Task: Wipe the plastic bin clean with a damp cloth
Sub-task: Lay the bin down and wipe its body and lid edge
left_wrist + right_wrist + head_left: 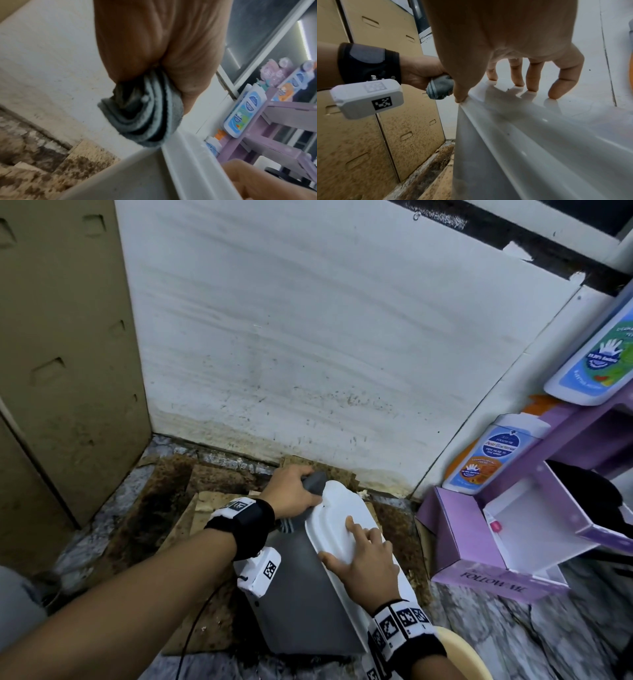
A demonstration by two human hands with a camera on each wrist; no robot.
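While right hand steadies bin, left hand clutches cloth.

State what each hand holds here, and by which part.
The left hand grips the bunched grey cloth around its middle. The right hand holds nothing; its fingers rest on the bin's white lid.

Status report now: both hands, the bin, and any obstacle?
Left hand grips grey cloth at the bin's far end. Right hand flat on white lid, steadying grey bin. Purple box close on the right, not touching.
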